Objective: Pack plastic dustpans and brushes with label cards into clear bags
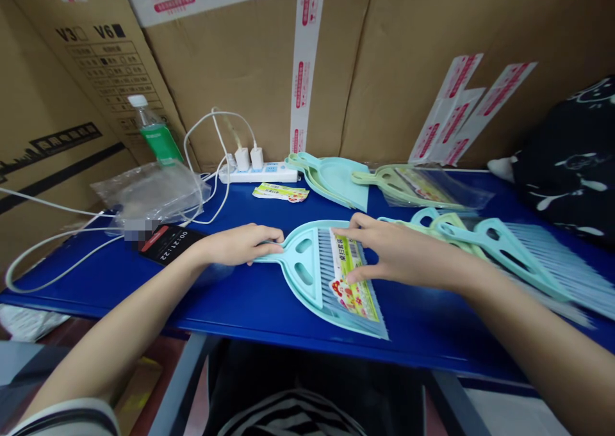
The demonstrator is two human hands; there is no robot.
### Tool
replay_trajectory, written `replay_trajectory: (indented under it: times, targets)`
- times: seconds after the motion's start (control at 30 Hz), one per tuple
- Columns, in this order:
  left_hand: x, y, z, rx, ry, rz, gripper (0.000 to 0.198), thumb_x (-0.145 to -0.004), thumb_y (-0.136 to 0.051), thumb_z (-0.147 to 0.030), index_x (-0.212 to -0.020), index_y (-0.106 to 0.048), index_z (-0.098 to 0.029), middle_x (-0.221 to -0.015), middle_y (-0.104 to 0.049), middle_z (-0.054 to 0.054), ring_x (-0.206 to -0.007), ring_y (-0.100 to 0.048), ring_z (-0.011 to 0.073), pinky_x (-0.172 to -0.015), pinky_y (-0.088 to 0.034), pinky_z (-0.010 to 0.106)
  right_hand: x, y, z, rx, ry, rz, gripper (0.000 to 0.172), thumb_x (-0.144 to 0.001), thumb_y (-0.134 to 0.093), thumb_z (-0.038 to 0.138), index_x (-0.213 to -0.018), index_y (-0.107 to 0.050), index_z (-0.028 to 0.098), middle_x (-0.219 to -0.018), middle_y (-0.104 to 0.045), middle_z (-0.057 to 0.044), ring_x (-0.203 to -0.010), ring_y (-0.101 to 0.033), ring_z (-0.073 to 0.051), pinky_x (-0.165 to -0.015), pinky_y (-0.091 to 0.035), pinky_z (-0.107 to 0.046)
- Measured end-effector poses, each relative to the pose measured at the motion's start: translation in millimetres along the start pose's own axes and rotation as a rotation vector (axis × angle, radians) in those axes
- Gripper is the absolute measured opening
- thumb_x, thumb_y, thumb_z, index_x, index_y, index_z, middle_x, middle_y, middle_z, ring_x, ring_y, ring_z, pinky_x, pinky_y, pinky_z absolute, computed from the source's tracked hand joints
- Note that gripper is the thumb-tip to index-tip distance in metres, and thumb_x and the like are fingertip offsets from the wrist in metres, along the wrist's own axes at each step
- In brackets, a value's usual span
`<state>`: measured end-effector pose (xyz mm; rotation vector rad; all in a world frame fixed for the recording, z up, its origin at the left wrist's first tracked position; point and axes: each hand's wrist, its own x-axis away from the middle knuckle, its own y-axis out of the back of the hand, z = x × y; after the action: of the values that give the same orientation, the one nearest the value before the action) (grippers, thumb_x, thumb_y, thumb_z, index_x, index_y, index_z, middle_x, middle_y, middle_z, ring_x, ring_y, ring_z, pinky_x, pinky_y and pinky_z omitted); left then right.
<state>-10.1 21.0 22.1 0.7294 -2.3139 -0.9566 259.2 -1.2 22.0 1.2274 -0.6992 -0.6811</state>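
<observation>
Your left fingers (270,234) are curled around the handle of the dustpan (336,319), brush (303,260) just right of them; your right fingers (356,234), half spread, perhaps touch the card (353,285) beneath.

At 10 o'clock, the carton (52,84) reads "V3" and "V6". The phone (170,244) at 9 o'clock shows "00:21:22". Print on the brush's (319,263) card (355,273), 5 o'clock, and the tape (304,71), 12 o'clock, is too small to read surely.
</observation>
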Motion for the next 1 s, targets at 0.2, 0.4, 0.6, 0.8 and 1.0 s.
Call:
replay_trajectory:
  times: [0.2, 0.4, 0.6, 0.8, 1.0]
  targets:
    - [0.5, 0.7, -0.4, 0.004, -0.002, -0.002, 0.032, -0.091, -0.041, -0.046, -0.075, -0.045, -0.019, -0.063, -0.042, -0.006, -0.051, -0.046, 0.0089, -0.05, -0.037, 0.02, 0.3, 2.9, 1.3, -0.034, -0.039, -0.044, 0.065, -0.076, -0.058, 0.059, -0.13, -0.056, 0.022, -0.1, -0.058, -0.01, -0.082, -0.062, -0.026, -0.069, -0.048, -0.035]
    - [0.4, 0.1, -0.8, 0.003, 0.004, 0.0, 0.031, -0.092, -0.04, -0.046, -0.077, -0.046, -0.019, -0.064, -0.042, -0.005, -0.052, -0.046, 0.0091, -0.051, -0.038, 0.02, -4.9, 3.8, -8.1, 0.067, -0.113, -0.163, 0.058, -0.083, -0.049, 0.055, -0.126, -0.06, 0.018, -0.1, -0.067, -0.012, -0.083, -0.064, -0.027, -0.068, -0.048, -0.036]
    - [0.7, 0.1, -0.8, 0.001, 0.006, -0.002, 0.031, -0.092, -0.04, -0.045, -0.075, -0.045, -0.019, -0.064, -0.041, -0.005, -0.052, -0.046, 0.0091, -0.05, -0.038, 0.02, -13.3, 5.1, -18.2, 0.177, -0.18, -0.205, 0.041, -0.092, -0.031, 0.033, -0.096, -0.071, 0.026, -0.093, -0.074, -0.005, -0.085, -0.066, -0.024, -0.066, -0.045, -0.032]
    - [0.3, 0.7, -1.6, -0.006, -0.005, 0.003, 0.03, -0.091, -0.04, -0.044, -0.075, -0.044, -0.02, -0.063, -0.041, -0.005, -0.052, -0.046, 0.0092, -0.05, -0.038, 0.02, -16.6, 11.5, -16.2, 0.169, -0.285, -0.125, 0.033, -0.089, -0.036, 0.028, -0.088, -0.069, 0.024, -0.088, -0.074, -0.007, -0.078, -0.065, -0.024, -0.063, -0.041, -0.032]
    - [0.1, 0.5, -2.0, -0.013, -0.002, 0.003, 0.029, -0.091, -0.039, -0.043, -0.074, -0.043, -0.02, -0.062, -0.039, -0.006, -0.052, -0.046, 0.0098, -0.051, -0.039, 0.021, -14.6, 16.1, -16.8, 0.104, -0.343, -0.164, 0.022, -0.083, -0.047, 0.032, -0.066, -0.057, 0.024, -0.065, -0.067, -0.003, -0.063, -0.059, -0.021, -0.054, -0.035, -0.029]
